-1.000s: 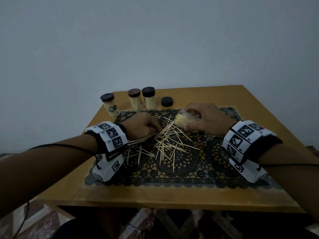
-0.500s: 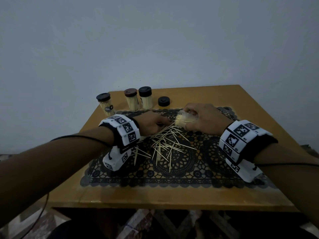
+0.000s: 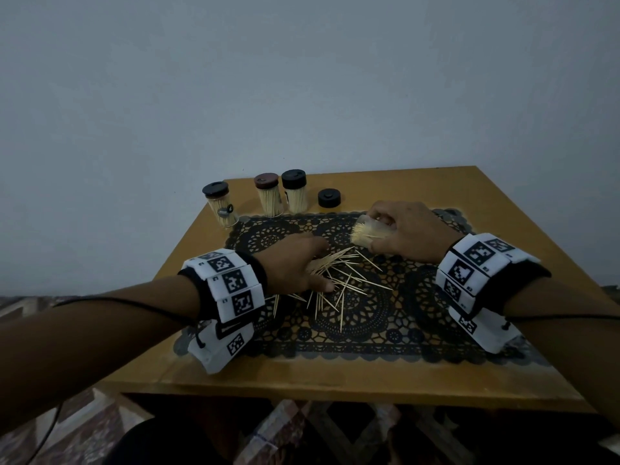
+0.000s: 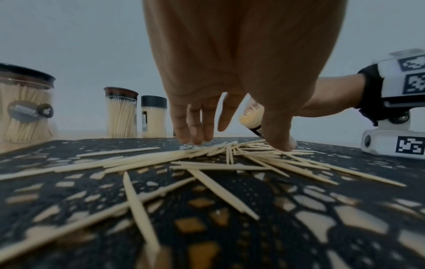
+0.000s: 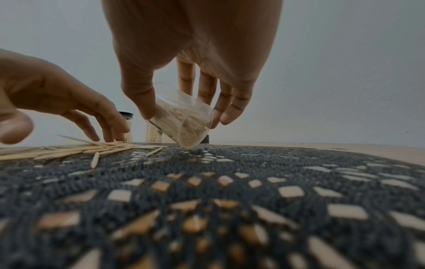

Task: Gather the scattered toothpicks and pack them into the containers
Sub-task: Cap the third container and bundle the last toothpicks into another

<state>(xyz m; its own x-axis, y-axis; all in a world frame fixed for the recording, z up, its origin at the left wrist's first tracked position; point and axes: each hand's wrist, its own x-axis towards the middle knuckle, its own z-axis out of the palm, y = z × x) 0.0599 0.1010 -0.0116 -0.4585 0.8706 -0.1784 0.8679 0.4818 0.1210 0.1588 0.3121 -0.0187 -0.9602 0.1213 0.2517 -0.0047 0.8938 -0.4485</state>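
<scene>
Looks like a room in somebody's home, not a lab or workshop: a small wooden table [image 3: 419, 189] pushed up against a plain, bare painted wall [image 3: 302, 78], with a black lace doily-style mat [image 3: 385, 330] spread over the top. At the back edge there are 3 capped toothpick jars [image 3: 268, 199] and 1 loose black lid [image 3: 329, 198], the kind of stuff you'd see on a dining or side table. Below the table edge there's what might be a patterned rug or tiled floor [image 3: 84, 417], but the light is too dim to tell which.
</scene>
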